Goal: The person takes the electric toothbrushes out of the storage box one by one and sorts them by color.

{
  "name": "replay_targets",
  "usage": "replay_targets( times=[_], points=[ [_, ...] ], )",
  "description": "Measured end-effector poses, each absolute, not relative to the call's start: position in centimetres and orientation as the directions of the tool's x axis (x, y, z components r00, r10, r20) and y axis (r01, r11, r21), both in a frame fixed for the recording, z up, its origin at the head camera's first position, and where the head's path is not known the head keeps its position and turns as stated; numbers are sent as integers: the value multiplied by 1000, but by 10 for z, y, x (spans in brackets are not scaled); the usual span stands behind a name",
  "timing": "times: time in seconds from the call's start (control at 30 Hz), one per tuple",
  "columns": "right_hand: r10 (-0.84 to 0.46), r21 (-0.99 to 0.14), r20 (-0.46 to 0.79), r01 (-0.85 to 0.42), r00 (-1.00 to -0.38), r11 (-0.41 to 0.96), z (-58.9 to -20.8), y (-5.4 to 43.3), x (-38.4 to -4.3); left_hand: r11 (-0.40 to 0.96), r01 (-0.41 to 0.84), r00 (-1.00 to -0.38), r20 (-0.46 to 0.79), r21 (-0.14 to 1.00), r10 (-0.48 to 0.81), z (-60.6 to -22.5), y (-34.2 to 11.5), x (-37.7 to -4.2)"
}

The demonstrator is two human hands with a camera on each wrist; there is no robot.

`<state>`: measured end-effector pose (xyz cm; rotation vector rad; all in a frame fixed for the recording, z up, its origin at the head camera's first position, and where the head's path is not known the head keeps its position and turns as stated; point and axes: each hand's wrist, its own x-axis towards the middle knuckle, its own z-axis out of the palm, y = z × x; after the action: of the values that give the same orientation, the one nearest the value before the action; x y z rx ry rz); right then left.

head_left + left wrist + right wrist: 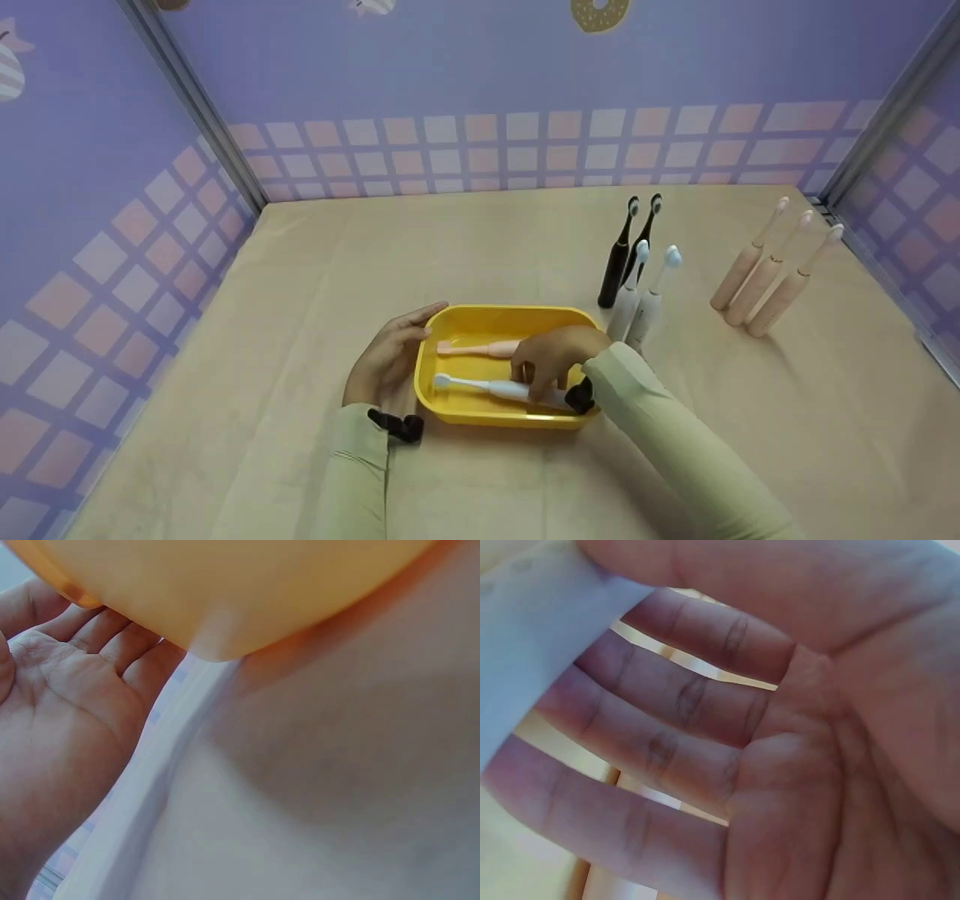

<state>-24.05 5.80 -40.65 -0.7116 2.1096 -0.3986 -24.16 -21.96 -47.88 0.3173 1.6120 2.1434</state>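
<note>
A yellow tray (450,416) sits on the table before me. Inside it lies a white electric toothbrush (508,389), its head toward the left. My right hand (559,354) reaches in and pinches this brush's handle (540,645) between thumb and fingertips. Behind it in the tray is a pink electric toothbrush (480,349), its right end hidden by the right hand. At the tray's left end my left hand (386,356) touches the rim and outer wall. In the left wrist view the left hand's fingers (112,637) look nearly straight against the tray.
Right of the tray stand two white electric toothbrushes (643,319), with two black ones (615,270) behind them. Several pink electric toothbrushes stand farther right, one of them nearest me (780,304). Patterned walls (480,150) enclose the table (360,247) at back and sides.
</note>
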Motion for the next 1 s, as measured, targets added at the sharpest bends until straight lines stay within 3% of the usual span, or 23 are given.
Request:
replay_targets(
  times=[0.57, 1.0],
  points=[
    [-685, -524, -525, -442, -505, 728, -395, 71, -238, -242, -217, -884, -85, 946, 460, -479, -219, -242],
    [-754, -530, -354, -545, -553, 650, -386, 85, -229, -232, -224, -896, -106, 947, 432, -478, -219, -240]
  ],
)
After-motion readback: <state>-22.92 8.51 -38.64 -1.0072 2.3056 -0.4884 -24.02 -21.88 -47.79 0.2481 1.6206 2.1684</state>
